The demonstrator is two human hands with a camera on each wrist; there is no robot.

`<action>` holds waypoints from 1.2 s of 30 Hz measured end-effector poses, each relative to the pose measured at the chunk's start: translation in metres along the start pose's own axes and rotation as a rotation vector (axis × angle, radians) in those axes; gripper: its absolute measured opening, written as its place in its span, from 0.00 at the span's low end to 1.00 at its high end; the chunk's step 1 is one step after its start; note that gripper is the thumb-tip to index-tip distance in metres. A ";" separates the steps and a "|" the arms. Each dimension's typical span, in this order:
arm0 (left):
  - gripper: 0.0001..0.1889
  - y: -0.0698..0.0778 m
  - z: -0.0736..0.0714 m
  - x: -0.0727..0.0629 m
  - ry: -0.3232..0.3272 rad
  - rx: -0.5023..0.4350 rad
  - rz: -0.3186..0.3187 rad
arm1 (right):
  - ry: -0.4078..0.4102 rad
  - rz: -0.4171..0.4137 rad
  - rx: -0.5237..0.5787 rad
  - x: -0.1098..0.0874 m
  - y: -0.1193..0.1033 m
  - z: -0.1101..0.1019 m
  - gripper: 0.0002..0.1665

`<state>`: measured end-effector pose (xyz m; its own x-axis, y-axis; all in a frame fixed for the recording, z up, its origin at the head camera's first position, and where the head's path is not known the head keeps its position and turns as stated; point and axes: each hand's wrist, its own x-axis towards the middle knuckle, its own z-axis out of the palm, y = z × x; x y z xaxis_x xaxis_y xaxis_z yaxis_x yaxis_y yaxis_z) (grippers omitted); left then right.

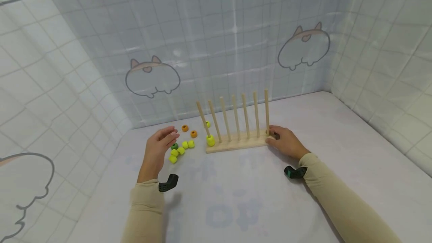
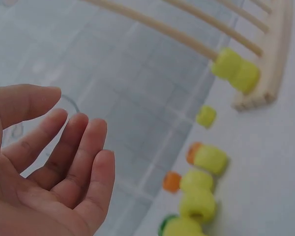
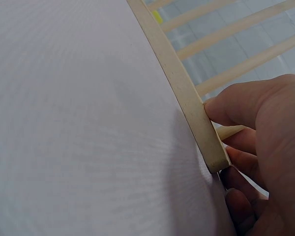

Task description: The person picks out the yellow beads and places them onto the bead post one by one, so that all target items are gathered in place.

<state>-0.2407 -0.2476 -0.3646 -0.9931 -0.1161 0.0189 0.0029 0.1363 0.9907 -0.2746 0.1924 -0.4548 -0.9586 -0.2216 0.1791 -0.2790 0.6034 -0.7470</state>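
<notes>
In the head view, the rack (image 1: 237, 144) is set on the table (image 1: 236, 183), with its seven pegs (image 1: 236, 117) pointed up. Its right end is gripped by the right hand (image 1: 285, 141), perhaps so that it cannot slide or tip. Two stacked beads (image 1: 210, 140), both yellow, are seen at the bottom of the left peg (image 1: 203, 117). Five loose yellow beads (image 1: 181, 150) and a green bead (image 1: 174, 146) are bunched left of the rack, with two orange beads (image 1: 185, 128) near them. That side may be used so that they can be reached easily by the left hand (image 1: 158, 149). Another yellow bead (image 1: 207, 124) is seen behind the left peg.

In the left wrist view, nothing is held by the left hand. Its fingers are softly bent and set a little apart, with the thumb held away from them. The stacked beads are threaded on the left peg, so rolling off is likely stopped.

In the right wrist view, the rack's end is pinched by the thumb and fingers. The thumb is put at the edge, and the fingers are tucked round the end. How hard it is squeezed cannot be told.
</notes>
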 end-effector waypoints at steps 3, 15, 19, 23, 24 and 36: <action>0.25 -0.011 -0.006 -0.002 0.045 0.024 -0.026 | 0.010 0.005 -0.006 0.001 -0.002 -0.003 0.30; 0.24 -0.035 -0.017 -0.006 0.145 0.004 -0.054 | 0.017 0.002 -0.003 0.000 0.000 -0.008 0.31; 0.23 -0.045 -0.020 -0.009 0.156 -0.010 -0.106 | 0.015 -0.001 -0.014 -0.004 0.000 -0.009 0.31; 0.22 -0.055 -0.026 -0.010 0.190 0.013 -0.100 | 0.017 -0.006 -0.021 -0.009 0.000 -0.008 0.29; 0.22 -0.058 -0.028 -0.010 0.202 0.014 -0.099 | 0.018 -0.004 -0.021 -0.009 0.001 -0.008 0.29; 0.23 -0.069 -0.043 -0.009 0.190 0.103 -0.125 | 0.013 -0.019 0.000 -0.004 -0.002 -0.001 0.29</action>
<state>-0.2272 -0.2981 -0.4270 -0.9450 -0.3199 -0.0685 -0.1404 0.2074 0.9681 -0.2705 0.1927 -0.4535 -0.9536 -0.2232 0.2020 -0.2977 0.5992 -0.7432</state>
